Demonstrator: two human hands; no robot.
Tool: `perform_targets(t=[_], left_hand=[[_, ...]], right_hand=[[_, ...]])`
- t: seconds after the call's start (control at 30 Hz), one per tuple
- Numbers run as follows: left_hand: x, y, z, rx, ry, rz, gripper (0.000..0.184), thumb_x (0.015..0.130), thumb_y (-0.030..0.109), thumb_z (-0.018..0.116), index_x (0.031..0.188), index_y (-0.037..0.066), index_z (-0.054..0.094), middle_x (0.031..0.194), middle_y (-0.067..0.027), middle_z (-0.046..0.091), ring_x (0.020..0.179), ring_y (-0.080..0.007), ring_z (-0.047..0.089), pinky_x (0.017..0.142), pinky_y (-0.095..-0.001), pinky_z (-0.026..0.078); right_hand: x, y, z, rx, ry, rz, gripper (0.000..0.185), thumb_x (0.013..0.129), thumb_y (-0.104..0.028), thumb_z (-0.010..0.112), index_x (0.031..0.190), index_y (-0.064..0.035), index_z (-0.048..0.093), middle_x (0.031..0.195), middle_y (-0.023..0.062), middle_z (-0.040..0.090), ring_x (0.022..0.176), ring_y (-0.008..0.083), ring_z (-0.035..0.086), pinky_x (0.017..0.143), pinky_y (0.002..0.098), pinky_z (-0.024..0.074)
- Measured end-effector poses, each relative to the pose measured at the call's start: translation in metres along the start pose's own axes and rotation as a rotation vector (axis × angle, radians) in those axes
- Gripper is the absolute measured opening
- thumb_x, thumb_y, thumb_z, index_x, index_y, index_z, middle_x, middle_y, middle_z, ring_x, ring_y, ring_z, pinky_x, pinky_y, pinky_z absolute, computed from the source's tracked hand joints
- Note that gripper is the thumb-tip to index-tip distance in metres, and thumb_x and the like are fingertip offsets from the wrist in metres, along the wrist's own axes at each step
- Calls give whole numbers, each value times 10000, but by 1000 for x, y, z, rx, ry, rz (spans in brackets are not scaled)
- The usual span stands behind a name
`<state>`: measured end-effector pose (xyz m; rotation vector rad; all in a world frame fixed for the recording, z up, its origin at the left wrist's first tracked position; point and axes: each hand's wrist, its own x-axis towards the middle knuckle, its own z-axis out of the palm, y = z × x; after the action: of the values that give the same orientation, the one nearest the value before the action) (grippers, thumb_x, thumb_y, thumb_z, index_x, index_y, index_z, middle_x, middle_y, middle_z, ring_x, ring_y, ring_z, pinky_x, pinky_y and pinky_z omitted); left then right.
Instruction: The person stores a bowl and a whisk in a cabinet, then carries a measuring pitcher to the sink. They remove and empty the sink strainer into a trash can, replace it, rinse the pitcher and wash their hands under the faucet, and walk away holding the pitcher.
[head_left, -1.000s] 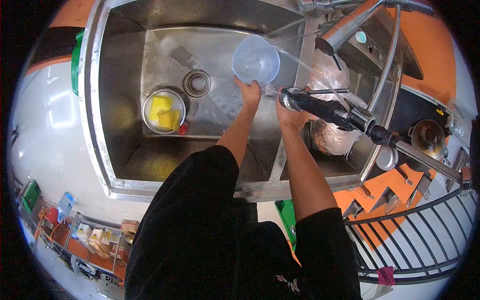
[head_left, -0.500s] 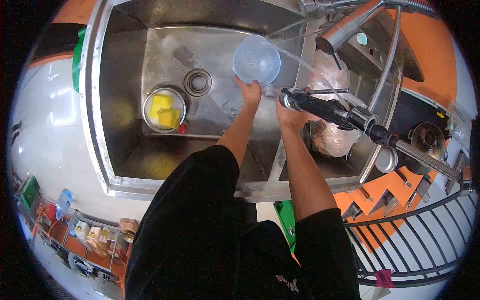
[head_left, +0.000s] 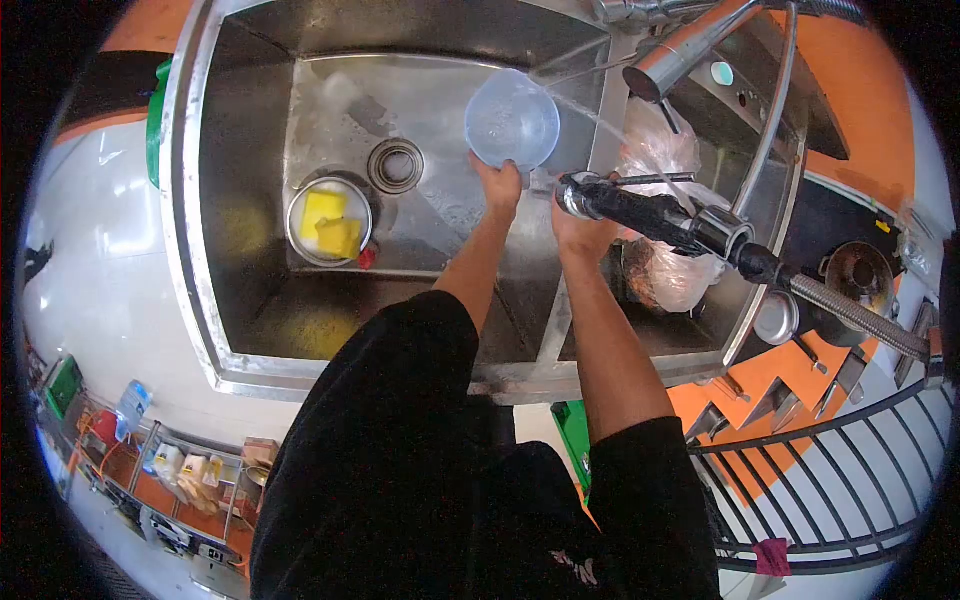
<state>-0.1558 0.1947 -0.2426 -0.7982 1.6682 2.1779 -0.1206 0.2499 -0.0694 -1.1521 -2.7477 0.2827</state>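
My left hand (head_left: 497, 187) grips the near rim of a translucent plastic bowl (head_left: 512, 118) over the large basin of the steel sink (head_left: 240, 375). Water sprays across the bowl's right side. My right hand (head_left: 583, 228) is closed round the black-wrapped spray nozzle (head_left: 640, 212), which partly hides the fingers. Left of the bowl is the round drain (head_left: 396, 166). Two yellow sponges (head_left: 323, 213) lie in a round metal bowl (head_left: 296, 240), with a small red object (head_left: 367, 259) beside it.
Plastic-bagged items (head_left: 672, 270) fill part of the right basin. A metal faucet (head_left: 690, 52) and flexible hose (head_left: 860, 315) reach over it. At the right are a pan (head_left: 857, 275), knives on an orange surface and a black railing (head_left: 830, 440). Shelves (head_left: 190, 495) stand at lower left.
Both hands keep their holds, and the bowl stays in nearly the same place. The faucet and nozzle appear shifted very slightly left. Water on the basin floor has changed shape.
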Motion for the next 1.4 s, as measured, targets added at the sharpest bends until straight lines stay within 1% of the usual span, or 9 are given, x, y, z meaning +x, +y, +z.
perform_targets(t=[0.2,0.4,0.6,0.7,0.9,1.03,1.2,1.3,1.4], left_hand=[[-9,12,1,-95,-10,-31,825,746,-36,454,1443,-43,14,1416,-250,262,1310,-341,323,1099,-378,240],[-14,29,3,39,17,-38,826,750,-38,460,1445,-31,12,1417,-242,268,1309,-340,327,1100,-375,240],[-15,28,2,-44,-8,-24,815,754,-35,464,1439,-37,23,1415,-249,269,1317,-334,321,1098,-377,244],[-11,21,3,-9,11,-25,821,756,-32,466,1438,-37,9,1403,-251,290,1306,-331,338,1092,-380,253],[-21,40,3,-84,-12,-89,813,751,-26,463,1431,-42,18,1377,-245,316,1279,-329,363,1077,-376,277],[-8,14,1,-23,11,2,812,744,-17,460,1428,-43,25,1361,-246,336,1267,-331,377,1069,-377,286],[-23,45,5,-104,8,-75,803,739,-10,459,1425,-38,43,1338,-247,361,1247,-335,398,1060,-380,297],[-9,17,3,39,38,84,788,738,-11,458,1419,-28,62,1329,-241,366,1233,-332,408,1047,-381,315],[-9,15,2,1,26,4,774,737,-14,459,1411,-23,79,1321,-234,373,1222,-329,415,1039,-378,322]], right_hand=[[1,1,-2,74,-31,-21,673,716,-447,717,1166,5,504,1085,244,598,1061,401,563,898,444,451],[2,3,2,-38,43,-86,675,718,-450,716,1153,22,508,1068,234,606,1030,396,576,878,451,456],[0,2,1,76,42,-58,659,699,-405,749,1144,20,515,1024,217,615,1008,393,581,862,446,459],[-1,2,7,-35,120,-68,625,699,-384,751,1126,11,524,1007,208,619,997,392,585,853,444,461],[0,-2,-4,57,17,-33,616,715,-408,724,1124,9,529,1040,217,611,1012,400,579,859,454,456],[0,4,4,3,53,-94,632,715,-416,721,1141,5,519,1047,221,607,1013,401,577,866,452,453],[2,1,-2,33,-23,-35,654,717,-423,719,1153,18,511,1055,224,604,1022,401,574,875,451,451],[1,-3,-6,47,-31,-13,651,714,-423,723,1142,24,520,1065,228,602,1029,399,574,880,447,451],[-1,0,0,30,55,-73,641,713,-421,726,1133,23,531,1076,231,602,1041,397,571,888,442,449]])
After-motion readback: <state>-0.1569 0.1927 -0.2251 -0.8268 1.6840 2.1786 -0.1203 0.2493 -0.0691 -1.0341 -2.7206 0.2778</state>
